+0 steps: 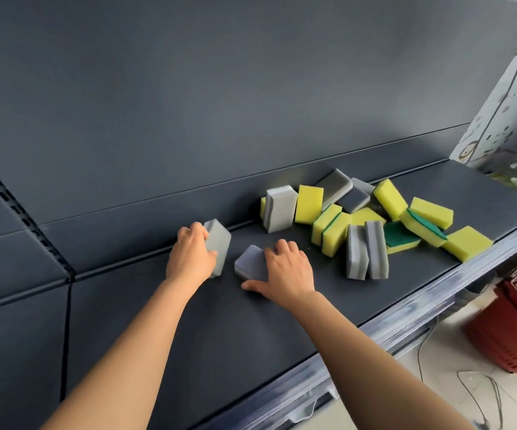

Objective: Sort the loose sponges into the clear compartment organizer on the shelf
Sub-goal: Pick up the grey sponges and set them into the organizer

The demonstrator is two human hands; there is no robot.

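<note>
While both hands work at once: each has one soft rectangular grey foam sponge, apart from the main heap.
Left hand (pixel 190 259): my fingers are wrapped round a pale grey sponge block (pixel 218 246), stood on end on the dark matte shelf (pixel 189 336), near the back lip.
Right hand (pixel 286 271): fingers curled over a darker grey sponge (pixel 248 263) lying tilted on the shelf, thumb flat on the surface beside it.
Heap (pixel 372 218): yellow, yellow-and-green and grey sponges jumbled to my right, some upright, some leaning on each other.
Organizer: the clear compartment organizer is not in view; I cannot tell where it sits.
Grip advice: squeeze lightly on the long sides, since foam likely deforms and slips if pinched hard.
Sorting advice: keep greys together, locate the organizer before lifting.
Risk: brushing the upright grey pair (pixel 366 252) could topple it.
</note>
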